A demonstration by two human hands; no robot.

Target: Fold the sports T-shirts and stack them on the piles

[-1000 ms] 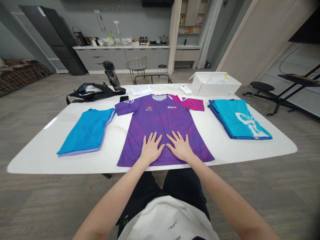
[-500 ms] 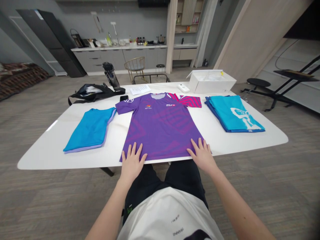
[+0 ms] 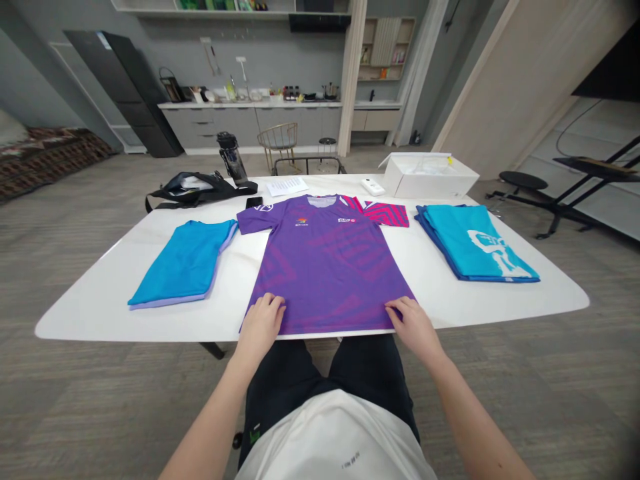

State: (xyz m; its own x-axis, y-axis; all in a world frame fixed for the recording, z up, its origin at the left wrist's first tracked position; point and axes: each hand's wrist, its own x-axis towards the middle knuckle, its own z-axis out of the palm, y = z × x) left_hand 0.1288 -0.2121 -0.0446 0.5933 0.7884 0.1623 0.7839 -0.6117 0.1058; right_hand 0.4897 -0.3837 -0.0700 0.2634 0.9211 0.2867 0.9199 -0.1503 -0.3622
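A purple T-shirt (image 3: 330, 267) lies spread flat on the white table (image 3: 180, 327), its collar away from me and its hem along the near edge. My left hand (image 3: 263, 320) rests on the lower left corner of the shirt, fingers drawn together in a pinch on the fabric. At the lower right corner, my right hand (image 3: 413, 323) pinches the cloth between thumb and fingers. The right sleeve has pink and dark stripes. Folded blue clothes (image 3: 180, 260) lie to the left, over a lilac layer. On the right is a stack of folded blue shirts (image 3: 475, 240) with a white print on top.
Behind the shirt are a black phone (image 3: 254, 202), a printed sheet (image 3: 287, 186), a white device (image 3: 373, 187) and an open white box (image 3: 430, 175). A black bag (image 3: 195, 190) and a dark bottle (image 3: 231, 160) stand at the back left. A chair (image 3: 279, 139) is beyond the table.
Both hands have gone from spread flat on the shirt to fingers drawn together at its lower corners. The view has tilted up slightly. The shirt still lies flat.
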